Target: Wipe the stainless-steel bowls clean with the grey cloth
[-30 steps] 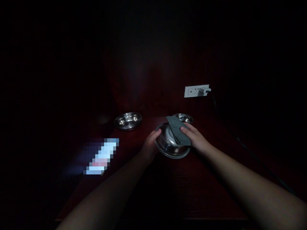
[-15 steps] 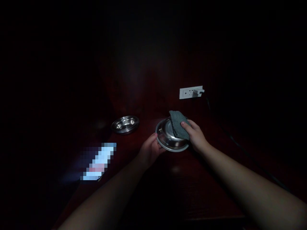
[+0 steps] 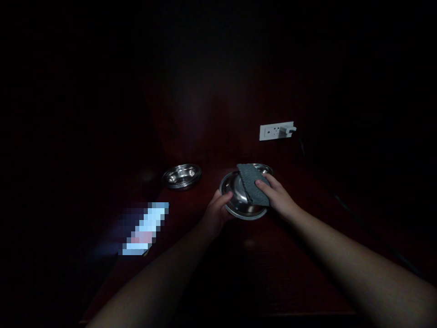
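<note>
A shiny steel bowl (image 3: 235, 187) is held above the dark red table, its underside or inside turned toward me; I cannot tell which. My left hand (image 3: 215, 213) grips its left rim, thumb over the edge and fingers beneath. In my right hand (image 3: 278, 195) is a folded grey-green cloth (image 3: 254, 182), pressed against the bowl's right side with the thumb on top. The cloth hides part of the bowl. Behind it shows the edge of another steel dish (image 3: 265, 168).
Several nested steel bowls (image 3: 182, 176) stand at the back left of the table (image 3: 273, 273). A blurred-out lit phone (image 3: 146, 230) lies at the left edge. On the back wall is a white socket (image 3: 277, 130) with a plug; a dark cable (image 3: 368, 232) runs along the right.
The bowl has tilted and dropped slightly, and more of the dish behind shows. My left thumb has moved onto the bowl's surface. The cloth has shifted down a little. The view has turned slightly left.
</note>
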Demonstrator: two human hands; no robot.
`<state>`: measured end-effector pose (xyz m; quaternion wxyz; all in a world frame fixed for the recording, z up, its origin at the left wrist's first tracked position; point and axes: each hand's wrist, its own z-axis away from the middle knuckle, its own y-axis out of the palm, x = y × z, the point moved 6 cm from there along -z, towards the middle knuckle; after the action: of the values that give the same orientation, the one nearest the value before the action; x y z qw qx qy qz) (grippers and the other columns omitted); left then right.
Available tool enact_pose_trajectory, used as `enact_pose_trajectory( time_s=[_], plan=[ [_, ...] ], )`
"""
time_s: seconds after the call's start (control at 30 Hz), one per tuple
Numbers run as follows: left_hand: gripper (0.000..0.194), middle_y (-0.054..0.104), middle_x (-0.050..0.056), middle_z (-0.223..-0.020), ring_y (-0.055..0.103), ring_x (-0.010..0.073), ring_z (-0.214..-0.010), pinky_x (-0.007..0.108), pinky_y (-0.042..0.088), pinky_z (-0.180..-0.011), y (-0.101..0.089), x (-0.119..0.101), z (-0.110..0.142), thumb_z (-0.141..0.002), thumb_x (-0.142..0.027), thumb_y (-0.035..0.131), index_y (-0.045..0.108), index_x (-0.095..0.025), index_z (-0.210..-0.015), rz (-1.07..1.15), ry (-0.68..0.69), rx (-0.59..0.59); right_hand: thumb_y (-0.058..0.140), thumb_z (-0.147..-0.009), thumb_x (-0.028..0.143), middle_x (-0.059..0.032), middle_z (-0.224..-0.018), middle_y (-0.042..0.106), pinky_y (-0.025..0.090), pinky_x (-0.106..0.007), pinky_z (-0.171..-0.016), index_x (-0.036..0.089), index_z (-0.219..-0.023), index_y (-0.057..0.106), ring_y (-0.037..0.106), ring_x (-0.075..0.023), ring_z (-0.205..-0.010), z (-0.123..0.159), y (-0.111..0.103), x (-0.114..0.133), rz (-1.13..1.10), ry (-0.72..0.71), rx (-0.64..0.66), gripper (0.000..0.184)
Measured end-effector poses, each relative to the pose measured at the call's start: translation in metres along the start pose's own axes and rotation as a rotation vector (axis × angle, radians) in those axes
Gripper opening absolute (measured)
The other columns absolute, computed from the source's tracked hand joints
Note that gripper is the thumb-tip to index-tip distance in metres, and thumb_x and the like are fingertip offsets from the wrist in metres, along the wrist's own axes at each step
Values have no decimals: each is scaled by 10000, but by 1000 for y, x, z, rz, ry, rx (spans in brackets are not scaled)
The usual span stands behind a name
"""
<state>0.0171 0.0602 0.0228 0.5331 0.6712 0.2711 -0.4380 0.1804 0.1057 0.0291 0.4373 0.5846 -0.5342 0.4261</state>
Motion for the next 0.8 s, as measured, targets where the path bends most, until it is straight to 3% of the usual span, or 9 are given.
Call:
enact_pose_trajectory(
  time_s=[0.3, 0.8],
  plan=[
    [455, 617, 128, -1186, 641, 270, -966, 373, 551, -694, -4, -1, -2, -811, -352, 568, 489, -197, -1231, -4, -3, -35, 689, -690, 500, -23, -919, 637, 467, -323, -739, 220, -1012, 582, 598, -188, -816, 2, 3, 2, 12, 21, 13, 440],
    [461, 627, 125, -1175, 647, 262, -945, 361, 541, -700, -9, 1, -5, -794, -362, 585, 504, -190, -1214, 5, -21, -70, 680, -696, 502, -29, -911, 624, 457, -317, -734, 201, -1014, 577, 586, -179, -796, 2, 3, 4, 44, 10, 25, 450]
  ],
)
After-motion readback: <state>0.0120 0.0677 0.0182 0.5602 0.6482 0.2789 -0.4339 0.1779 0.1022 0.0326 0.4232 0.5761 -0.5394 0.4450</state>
